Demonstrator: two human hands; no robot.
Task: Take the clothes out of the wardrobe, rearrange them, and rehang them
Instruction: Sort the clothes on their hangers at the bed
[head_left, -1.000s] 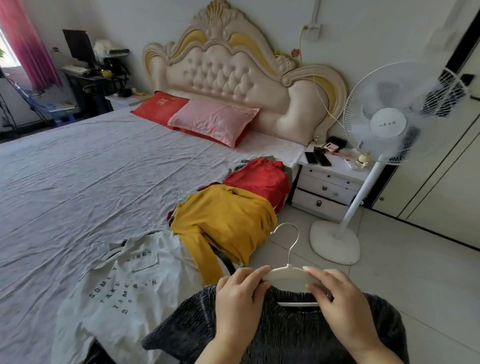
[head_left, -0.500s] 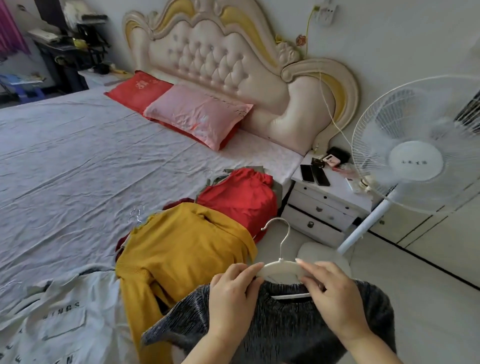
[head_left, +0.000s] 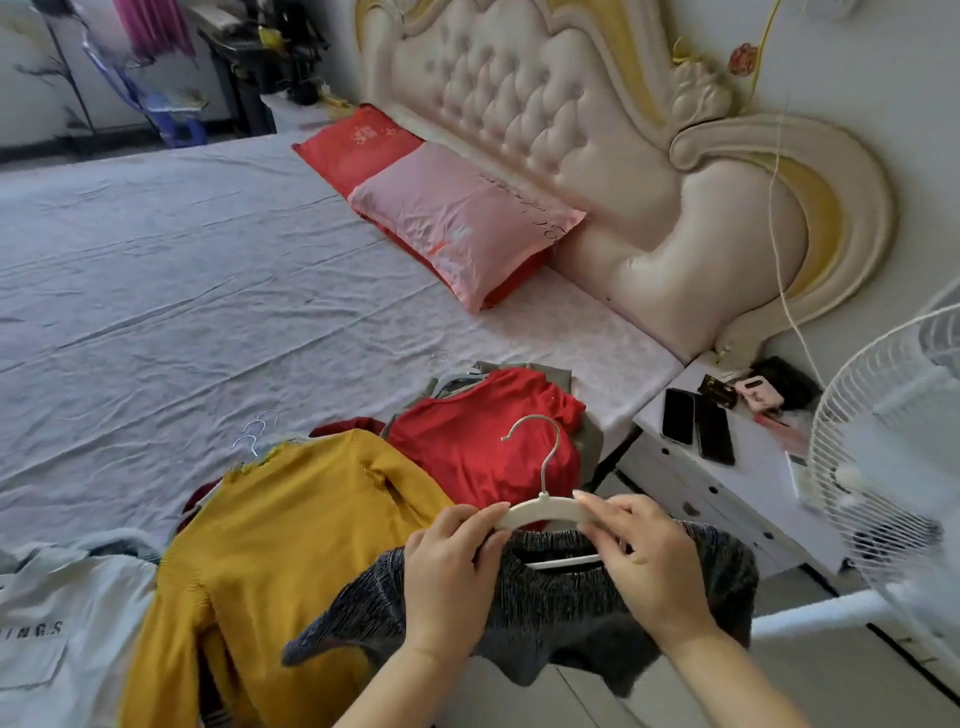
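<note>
nearby, in the lower centre of the frame, a yellow sweater (head_left: 291, 525) lies on the bed (head_left: 182, 286), with a red top (head_left: 478, 436) just beyond it and a white shirt (head_left: 52, 639) at the lower left edge. a pink pillow (head_left: 462, 223) and a red pillow (head_left: 358, 145) lean by the headboard (head_left: 649, 197) in the upper middle. at right a white nightstand (head_left: 727, 499) carries two dark phones (head_left: 678, 415), and a white fan (head_left: 893, 441) crowds the right edge beside our right arm. our left hand (head_left: 447, 577) and right hand (head_left: 654, 566) each pinch a shoulder of the white hanger (head_left: 545, 512), fingers curled over it, holding up the dark grey sweater (head_left: 561, 608) that hangs on it at lower centre. on the white shirt we read only "ings"
</note>
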